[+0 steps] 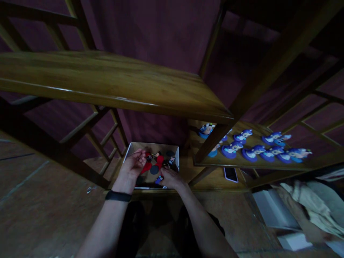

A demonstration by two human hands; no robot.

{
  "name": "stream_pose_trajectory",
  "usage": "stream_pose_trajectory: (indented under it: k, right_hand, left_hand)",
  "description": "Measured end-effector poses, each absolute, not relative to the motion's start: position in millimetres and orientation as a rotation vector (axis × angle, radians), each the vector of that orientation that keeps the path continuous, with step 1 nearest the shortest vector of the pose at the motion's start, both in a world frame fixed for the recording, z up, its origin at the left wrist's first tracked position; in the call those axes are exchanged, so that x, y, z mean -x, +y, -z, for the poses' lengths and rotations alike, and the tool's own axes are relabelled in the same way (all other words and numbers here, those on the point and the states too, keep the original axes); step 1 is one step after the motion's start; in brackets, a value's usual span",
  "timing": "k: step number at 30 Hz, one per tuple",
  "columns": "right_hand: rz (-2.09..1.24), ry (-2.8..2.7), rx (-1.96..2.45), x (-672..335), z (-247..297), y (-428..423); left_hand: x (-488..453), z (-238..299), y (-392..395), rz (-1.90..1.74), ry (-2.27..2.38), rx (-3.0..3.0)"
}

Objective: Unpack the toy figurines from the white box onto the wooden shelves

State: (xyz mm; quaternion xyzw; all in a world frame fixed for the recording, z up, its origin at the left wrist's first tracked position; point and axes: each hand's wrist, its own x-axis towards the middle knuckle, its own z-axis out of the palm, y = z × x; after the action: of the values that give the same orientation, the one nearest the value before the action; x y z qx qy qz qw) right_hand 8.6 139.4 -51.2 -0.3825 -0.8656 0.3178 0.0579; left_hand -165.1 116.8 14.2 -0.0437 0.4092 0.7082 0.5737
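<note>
A shallow white-edged box (153,146) sits on the low wooden shelf in front of me, holding several small painted figurines. Among them are red-caped figurines (159,162) with dark round bases and a dark figurine with white (172,160) at the right. My left hand (135,162) is over the box's left side, palm showing and fingers loosely bent, with nothing visible in it. Reaching in from the right, my right hand (170,177) is low in the box. Its fingertips are beside a small blue-purple figurine (159,179); its grip is unclear in the dim light.
A thick wooden shelf board (115,84) crosses above my hands. On the right shelf (242,164) stand several blue-purple figurines (232,148), with a phone (230,174) below. White boxes (275,209) and cloth (314,206) lie at the lower right.
</note>
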Motion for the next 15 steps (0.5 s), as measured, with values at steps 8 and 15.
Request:
stream_pose_trajectory:
  k: [8,15]
  right_hand:
    - [-1.457,-1.605,1.227,-8,40,166]
    - [-1.947,-0.904,0.948,-20,16,165]
  left_hand:
    - [189,-10,119,-1.767,1.012,0.135]
    - [211,-4,117,-1.748,1.048,0.163]
